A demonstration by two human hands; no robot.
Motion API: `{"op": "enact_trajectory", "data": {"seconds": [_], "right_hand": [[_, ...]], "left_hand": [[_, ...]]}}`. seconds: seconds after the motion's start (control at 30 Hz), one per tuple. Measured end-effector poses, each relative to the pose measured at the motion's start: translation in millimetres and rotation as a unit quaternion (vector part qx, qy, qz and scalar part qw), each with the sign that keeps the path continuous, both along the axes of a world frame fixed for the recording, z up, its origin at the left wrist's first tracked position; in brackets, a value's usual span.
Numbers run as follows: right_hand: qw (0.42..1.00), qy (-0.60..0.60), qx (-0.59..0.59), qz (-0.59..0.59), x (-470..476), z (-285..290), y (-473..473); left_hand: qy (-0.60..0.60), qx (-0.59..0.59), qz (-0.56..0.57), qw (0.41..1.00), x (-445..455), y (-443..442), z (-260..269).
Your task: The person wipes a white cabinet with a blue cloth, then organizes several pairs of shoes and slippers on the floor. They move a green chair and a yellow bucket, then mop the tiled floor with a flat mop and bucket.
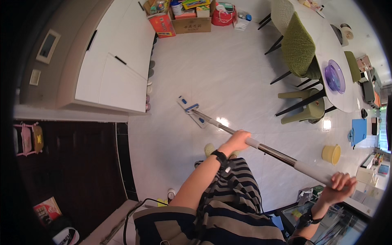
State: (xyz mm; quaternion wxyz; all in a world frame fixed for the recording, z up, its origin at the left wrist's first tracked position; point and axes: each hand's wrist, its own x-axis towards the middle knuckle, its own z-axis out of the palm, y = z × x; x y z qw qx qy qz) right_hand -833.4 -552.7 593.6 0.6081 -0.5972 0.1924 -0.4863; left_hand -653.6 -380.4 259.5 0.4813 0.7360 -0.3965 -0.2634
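Note:
A flat mop with a telescopic metal handle (277, 155) slants across the view, from the upper left down to the lower right. Its flat white and blue mop head (192, 111) rests on the pale tiled floor. Partway along the pole, my left hand (237, 141) is wrapped around it near a white collar. My right hand (343, 184) grasps the white grip at the pole's upper end. Light green clogs (209, 149) on my feet show below the pole, partly hidden by my left arm.
A white shoe cabinet (122, 70) lines the left, with shoes under its edge. Filled cardboard boxes (193, 26) stand at the far wall. Right are a green chair (297, 46), a green stool (315, 107), a table (337, 102) with a purple basin (334, 76), and a yellow bucket (331, 154).

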Motion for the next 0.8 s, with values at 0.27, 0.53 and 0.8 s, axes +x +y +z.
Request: {"op": "enact_trajectory", "data": {"seconds": [0.27,0.53,0.8], "right_hand": [[0.922,-0.029,0.059,0.383,50,-40,71],[0.682,-0.014,0.006,0.731,17,0,83],[0.544,-0.071,-0.126,0.827,-96,58,17]], "left_hand": [[0.025,0.075,0.190,0.979,-19,164,-22],[0.044,0.057,0.243,0.967,-99,190,-28],[0.030,-0.071,0.229,0.970,-224,40,-6]]}}
